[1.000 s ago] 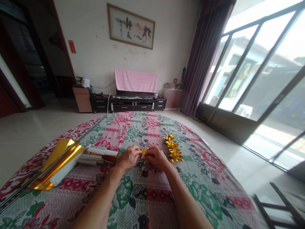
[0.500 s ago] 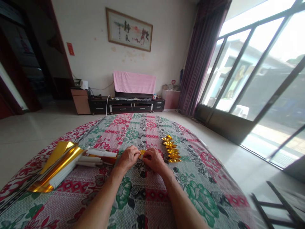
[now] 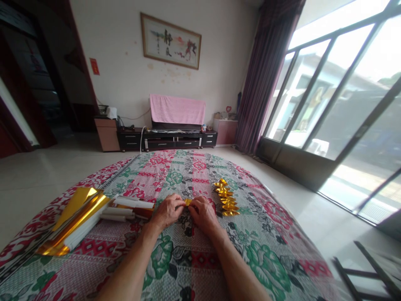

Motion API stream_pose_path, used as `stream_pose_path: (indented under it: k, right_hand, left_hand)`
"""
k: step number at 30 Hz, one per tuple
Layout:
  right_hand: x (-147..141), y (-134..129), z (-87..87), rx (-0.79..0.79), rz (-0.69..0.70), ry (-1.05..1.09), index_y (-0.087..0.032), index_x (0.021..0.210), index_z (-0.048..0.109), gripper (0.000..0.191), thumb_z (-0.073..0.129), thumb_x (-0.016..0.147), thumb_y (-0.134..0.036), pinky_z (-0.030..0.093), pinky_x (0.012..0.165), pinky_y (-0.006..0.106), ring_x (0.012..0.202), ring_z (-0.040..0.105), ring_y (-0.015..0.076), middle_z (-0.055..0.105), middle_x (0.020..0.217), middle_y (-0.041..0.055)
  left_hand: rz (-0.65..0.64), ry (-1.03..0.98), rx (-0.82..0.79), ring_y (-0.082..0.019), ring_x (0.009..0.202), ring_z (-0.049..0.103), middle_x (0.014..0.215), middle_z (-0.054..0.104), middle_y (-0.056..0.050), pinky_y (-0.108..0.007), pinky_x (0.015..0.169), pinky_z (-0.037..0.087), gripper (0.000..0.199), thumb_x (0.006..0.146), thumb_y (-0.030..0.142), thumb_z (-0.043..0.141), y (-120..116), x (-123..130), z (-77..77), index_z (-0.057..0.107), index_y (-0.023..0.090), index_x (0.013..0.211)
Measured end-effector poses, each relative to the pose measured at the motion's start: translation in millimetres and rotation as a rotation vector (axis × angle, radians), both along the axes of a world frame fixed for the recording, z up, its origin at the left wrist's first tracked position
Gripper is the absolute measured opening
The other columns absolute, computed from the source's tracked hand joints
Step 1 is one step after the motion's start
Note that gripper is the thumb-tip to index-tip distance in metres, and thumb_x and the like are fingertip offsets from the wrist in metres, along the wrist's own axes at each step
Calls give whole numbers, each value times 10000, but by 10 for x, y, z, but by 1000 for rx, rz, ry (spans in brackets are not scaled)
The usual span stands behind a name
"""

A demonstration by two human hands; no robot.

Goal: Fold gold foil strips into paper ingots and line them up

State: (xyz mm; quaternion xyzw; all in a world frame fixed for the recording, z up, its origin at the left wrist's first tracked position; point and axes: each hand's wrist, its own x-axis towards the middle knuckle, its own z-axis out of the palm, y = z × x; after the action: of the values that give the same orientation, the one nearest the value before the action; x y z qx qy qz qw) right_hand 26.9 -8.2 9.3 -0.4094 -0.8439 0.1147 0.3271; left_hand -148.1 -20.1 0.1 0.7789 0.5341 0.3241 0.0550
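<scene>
A small piece of gold foil paper (image 3: 188, 202) is pinched between my two hands over the middle of the patterned cloth. My left hand (image 3: 170, 210) grips its left side with closed fingers. On its right side, my right hand (image 3: 202, 212) has its fingertips closed on the same piece. Several folded gold foil pieces (image 3: 227, 198) form a column to the right of my right hand. Left of my left hand lie white and brown rolls (image 3: 128, 209), and farther left a stack of gold foil sheets (image 3: 78, 221).
The flowered tablecloth (image 3: 266, 267) covers a round table. Beyond it stand a black low cabinet (image 3: 130, 141) and a pink cloth (image 3: 177, 109) over a wide object. A dark-framed chair (image 3: 360, 274) is at the lower right, near glass doors.
Less of the gold piece shows between my fingers, and my fingertips have shifted slightly around it. The whole view has moved a little.
</scene>
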Motion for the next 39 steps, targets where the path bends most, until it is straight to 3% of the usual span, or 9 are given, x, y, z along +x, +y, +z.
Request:
stream_pose_path:
  k: [7,13,22,28,33,39]
  right_hand:
    - [41,72,-65,-14,14,89,-180,850,663,149,596,723,-138,409,793,237,856,561,153,629,888,45]
    - [45,80,-42,0,-27,93,-185,776,659,160,508,781,-134,404,710,211,763,568,131,631,786,29]
    - [34,104,-24,-5,-54,61,-191,826,666,176,495,797,-160,395,701,203,746,571,124,638,798,27]
    - [31,119,-49,-8,-66,102,-183,774,670,155,524,763,-134,407,707,206,741,574,125,640,796,32]
    - [30,129,-49,7,-67,171,-167,697,669,133,556,732,-106,423,724,200,753,577,124,642,798,44]
    - [44,150,-44,3,-49,101,-173,655,667,176,538,770,-137,419,746,208,782,565,121,633,844,50]
  left_hand:
    - [19,57,44,-146,844,547,844,612,-40,-263,798,436,222,854,228,447,25,26,-14,663,190,827]
    - [59,65,48,-152,846,546,829,621,-38,-263,788,432,228,872,244,422,3,74,24,638,185,829]
    - [116,12,25,-155,865,551,919,643,-35,-270,801,422,228,818,167,484,11,103,27,617,201,1000]
    - [84,-14,5,-142,806,547,799,617,-29,-251,760,424,122,797,186,514,14,61,3,630,178,760]
    - [76,6,8,-140,801,538,778,601,-30,-252,759,414,160,809,203,497,22,67,-1,624,175,714]
    - [148,30,-4,-142,781,533,770,585,-35,-251,736,407,191,820,218,478,57,94,-20,602,174,682]
